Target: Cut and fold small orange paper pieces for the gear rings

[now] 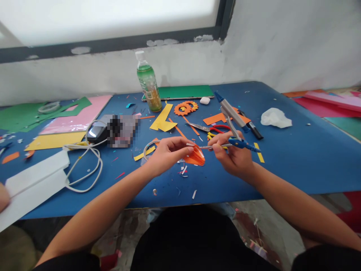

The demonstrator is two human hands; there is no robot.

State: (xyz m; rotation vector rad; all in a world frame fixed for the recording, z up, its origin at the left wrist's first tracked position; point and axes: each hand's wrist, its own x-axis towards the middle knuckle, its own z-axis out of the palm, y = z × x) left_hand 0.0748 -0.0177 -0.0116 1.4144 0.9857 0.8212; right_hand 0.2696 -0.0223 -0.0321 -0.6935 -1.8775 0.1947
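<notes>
My left hand [172, 154] pinches a folded orange paper piece [196, 157] with white strips along its edges. In my right hand [232, 158] is a drawing compass [238, 143] with a blue head and spread metal legs. One leg points left, its tip at the orange paper; the other slants up beside a grey, blue-ended pen [232, 113]. Whether that pen is fixed to the compass I cannot tell. Just behind my hands lie red-handled scissors [201, 127] and a yellow-handled tool [211, 135], partly hidden by my right hand.
A green drink bottle [149, 86] stands near the wall. Orange paper rings [183, 109], a yellow paper piece [163, 119], a black marker [255, 131] and crumpled white tissue [276, 118] lie around. At left are a white cable [98, 169] and another person's hand [3, 197] at white paper [39, 182].
</notes>
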